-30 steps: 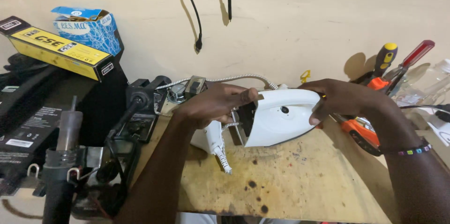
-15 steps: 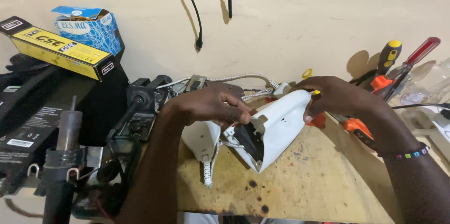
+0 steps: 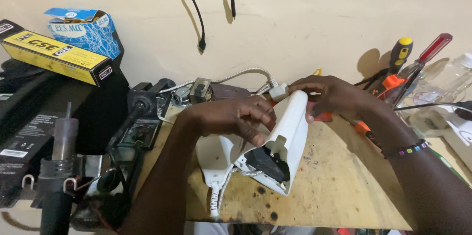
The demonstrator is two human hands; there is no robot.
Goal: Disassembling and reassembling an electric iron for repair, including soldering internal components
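A white plastic appliance housing (image 3: 290, 132) stands tilted on its end over the wooden board (image 3: 339, 186), its open underside with a black inner part (image 3: 263, 162) facing me. My left hand (image 3: 231, 117) grips its left side, fingers curled into the opening. My right hand (image 3: 334, 98) holds the top and right side; a beaded bracelet sits on that wrist. A second white plastic piece (image 3: 216, 166) with a ribbed cord sleeve lies beneath, by my left forearm. A braided white cord (image 3: 241, 75) runs behind the housing.
Screwdrivers with yellow and red handles (image 3: 418, 53) stand at the right, near a clear bottle (image 3: 452, 77). Yellow and blue boxes (image 3: 59, 43) sit at the left above black equipment. A soldering tool holder (image 3: 59, 166) stands at the lower left. Cables hang on the wall.
Both hands have turned the white housing from lying sideways to standing nearly on end, its open underside swinging towards me. My right hand shifted from its far end to its top.
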